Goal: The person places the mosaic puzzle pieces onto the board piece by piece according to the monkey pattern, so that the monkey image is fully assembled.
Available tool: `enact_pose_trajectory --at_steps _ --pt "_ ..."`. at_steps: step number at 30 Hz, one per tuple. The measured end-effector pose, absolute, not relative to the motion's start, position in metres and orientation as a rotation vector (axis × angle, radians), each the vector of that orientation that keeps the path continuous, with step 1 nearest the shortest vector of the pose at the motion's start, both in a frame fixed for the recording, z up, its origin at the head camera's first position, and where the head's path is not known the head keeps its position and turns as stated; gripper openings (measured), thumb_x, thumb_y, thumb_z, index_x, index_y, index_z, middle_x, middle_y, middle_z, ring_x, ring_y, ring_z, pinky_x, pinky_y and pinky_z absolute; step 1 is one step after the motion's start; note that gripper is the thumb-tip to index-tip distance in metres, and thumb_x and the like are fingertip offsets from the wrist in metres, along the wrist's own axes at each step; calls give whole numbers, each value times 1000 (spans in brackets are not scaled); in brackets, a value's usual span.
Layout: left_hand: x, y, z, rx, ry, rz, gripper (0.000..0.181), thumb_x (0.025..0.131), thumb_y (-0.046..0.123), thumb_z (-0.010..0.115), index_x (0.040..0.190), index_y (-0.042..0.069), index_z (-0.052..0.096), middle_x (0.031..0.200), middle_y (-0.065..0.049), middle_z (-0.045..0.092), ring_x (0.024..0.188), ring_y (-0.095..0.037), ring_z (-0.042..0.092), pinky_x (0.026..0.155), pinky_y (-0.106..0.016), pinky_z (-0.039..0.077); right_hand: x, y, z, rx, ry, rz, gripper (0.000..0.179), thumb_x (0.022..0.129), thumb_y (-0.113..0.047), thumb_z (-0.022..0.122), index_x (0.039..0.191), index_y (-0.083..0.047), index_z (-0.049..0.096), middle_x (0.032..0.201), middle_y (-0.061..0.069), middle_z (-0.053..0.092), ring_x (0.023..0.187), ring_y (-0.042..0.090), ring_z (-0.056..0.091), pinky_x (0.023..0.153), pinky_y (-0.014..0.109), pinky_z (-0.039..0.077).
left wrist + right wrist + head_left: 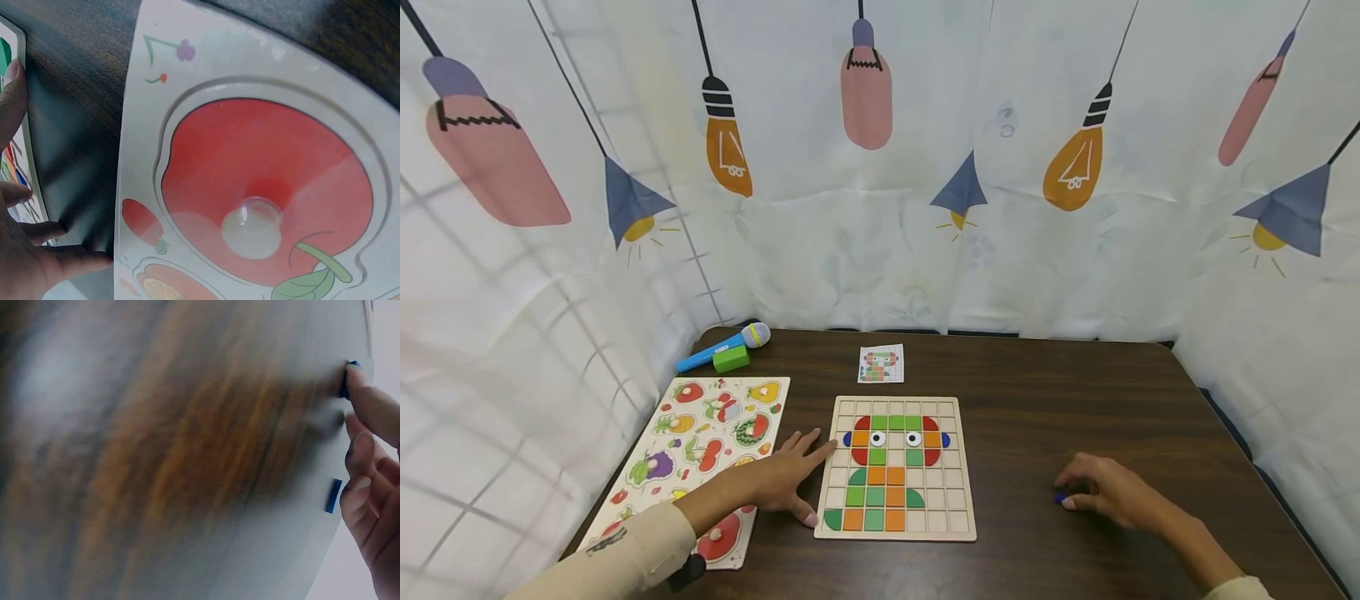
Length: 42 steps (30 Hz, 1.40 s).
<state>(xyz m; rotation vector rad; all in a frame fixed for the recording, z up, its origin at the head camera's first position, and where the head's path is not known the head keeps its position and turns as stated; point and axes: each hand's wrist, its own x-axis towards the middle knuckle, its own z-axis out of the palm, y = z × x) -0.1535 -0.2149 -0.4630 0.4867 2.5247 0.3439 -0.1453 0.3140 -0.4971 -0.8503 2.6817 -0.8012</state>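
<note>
A wooden grid board (pixel 940 500) lies in front of me, with coloured pieces forming a figure with two eye pieces (pixel 877 438). My left hand (pixel 782 479) is spread at the board's left side, thumb at its lower left corner and a fingertip at the left edge. To the right of the board, my right hand (pixel 1105 490) is low over the table, fingers curled. Between its thumb and a finger shows a small blue piece (pixel 1060 497). In the right wrist view that blue piece (pixel 348 380) is at a fingertip, and a second blue piece (pixel 333 495) lies near the curled fingers.
A fruit knob puzzle (pixel 700 417) lies left of the board, partly under my left forearm. A picture card (pixel 882 364) lies behind the board. At the back left are a blue toy microphone (pixel 718 350) and a green block (pixel 731 359). A printed curtain hangs behind the table.
</note>
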Motion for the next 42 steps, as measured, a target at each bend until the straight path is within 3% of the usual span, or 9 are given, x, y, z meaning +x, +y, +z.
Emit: enact_pose_trajectory --at_steps 7,11,22,30,38,42 --pt "-155 -215 -461 491 2520 347 109 72 49 87 159 23 26 166 -18 16 152 -49 13 113 -65 30 -143 313 -497 -966 2673 -773 14 93 -37 70 102 -26 68 99 -17 62 89 -3 57 71 23 51" --pt "-155 -215 -461 493 2520 353 109 72 48 87 160 23 26 167 -18 16 152 -49 12 113 -65 30 -143 309 -494 -962 2658 -733 15 93 -36 70 101 -26 63 100 -16 61 89 -2 56 71 23 51" --pt "-156 -214 -461 497 2521 352 110 72 48 88 159 23 26 166 -18 16 152 -49 13 114 -65 31 -139 309 -497 -821 2628 -872 15 93 -34 71 100 -21 67 99 -9 62 79 -2 52 64 22 48" --pt "-156 -214 -460 489 2521 341 110 72 48 88 159 23 26 166 -18 16 152 -49 12 114 -65 30 -133 307 -498 -935 2715 -816 10 93 -31 71 98 -26 64 96 -15 60 86 -4 54 68 22 49" --pt "-155 -214 -462 495 2521 339 111 71 50 87 159 22 27 166 -19 16 151 -50 13 114 -65 30 -132 291 -492 -959 2683 -859 27 100 -30 63 120 -15 69 95 -17 58 80 -7 49 66 21 46" --pt "-155 -214 -462 497 2519 330 110 72 50 87 159 23 26 166 -19 17 151 -50 14 114 -64 31 -135 276 -487 -1007 2642 -899 23 102 -29 60 118 -18 71 99 -15 60 83 -5 52 69 22 48"
